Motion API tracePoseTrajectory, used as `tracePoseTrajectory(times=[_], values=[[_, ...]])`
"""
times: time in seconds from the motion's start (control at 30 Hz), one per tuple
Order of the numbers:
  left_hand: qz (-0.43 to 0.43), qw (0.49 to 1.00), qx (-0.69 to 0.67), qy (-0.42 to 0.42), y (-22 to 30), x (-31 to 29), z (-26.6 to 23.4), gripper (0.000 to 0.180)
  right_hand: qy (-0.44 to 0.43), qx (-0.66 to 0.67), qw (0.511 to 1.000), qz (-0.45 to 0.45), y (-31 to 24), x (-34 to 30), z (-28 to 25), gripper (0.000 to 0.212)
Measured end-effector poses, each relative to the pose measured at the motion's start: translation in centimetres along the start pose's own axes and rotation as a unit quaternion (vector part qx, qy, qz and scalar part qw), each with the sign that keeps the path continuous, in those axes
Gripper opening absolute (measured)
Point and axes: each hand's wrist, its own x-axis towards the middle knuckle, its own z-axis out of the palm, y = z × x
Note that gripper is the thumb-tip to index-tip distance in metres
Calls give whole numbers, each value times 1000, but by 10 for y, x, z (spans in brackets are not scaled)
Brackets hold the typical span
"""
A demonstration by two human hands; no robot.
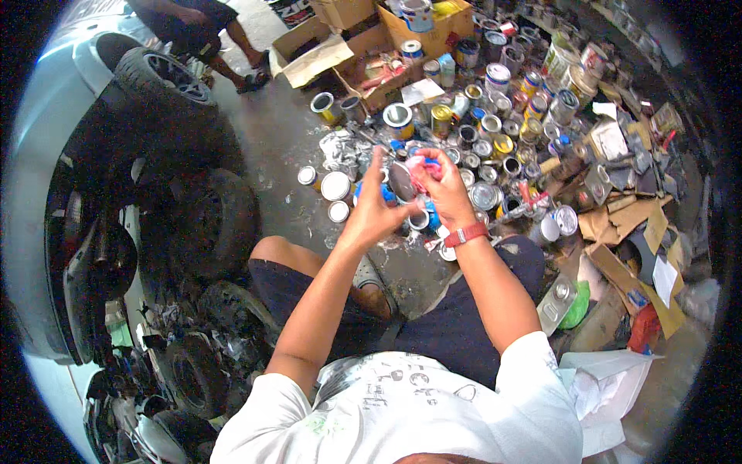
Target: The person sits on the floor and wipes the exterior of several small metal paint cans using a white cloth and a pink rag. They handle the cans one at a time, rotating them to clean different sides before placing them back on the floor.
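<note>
A person in a white T-shirt (433,394) is sitting on a workshop floor (270,139), bare hands raised over a crowd of paint tins; the left hand (372,215) is holding its fingers spread and its thumb stretched toward the right, while the right hand (450,195), wearing a red wristband (466,234), is pinching a bunched pink cloth (423,172); a round grey disc (401,184), apparently a lid, is showing between the two hands, though blur is hiding which of them, if either, is bearing it.

White-lidded tins (335,185) are standing just left of the left hand; crumpled pale sheeting (342,149) is lying just beyond it; a yellow-and-blue tin (398,120) is sitting farther beyond the hands, with open cardboard boxes (315,56) resting behind it; torn cardboard (610,220) is littering the floor well to the right of the right hand; a wheel (164,77) is leaning far beyond the left hand, near another person (202,23) who is standing.
</note>
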Motion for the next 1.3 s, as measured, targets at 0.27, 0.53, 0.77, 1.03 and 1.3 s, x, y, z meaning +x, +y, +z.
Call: tracePoseTrajectory(times=[0.27, 0.53, 0.77, 1.03, 1.3], values=[[198, 960, 188, -57, 0, 9, -2, 114, -3, 19, 1000, 18, 0, 1, 0, 37], [164, 968, 181, -65, -8, 9, 2, 129, -11, 31, 999, 35, -2, 2, 5, 32], [-86, 995, -55, -22, 6, 11, 5, 116, -13, 25, 1000, 12, -2, 0, 10, 31], [-145, 988, -51, 24, 0, 10, 9, 116, -9, 10, 1000, 17, -1, 0, 8, 30], [-56, 980, -188, -5, -18, 8, 6, 82, -7, 42, 998, 48, -5, 8, -5, 25]])
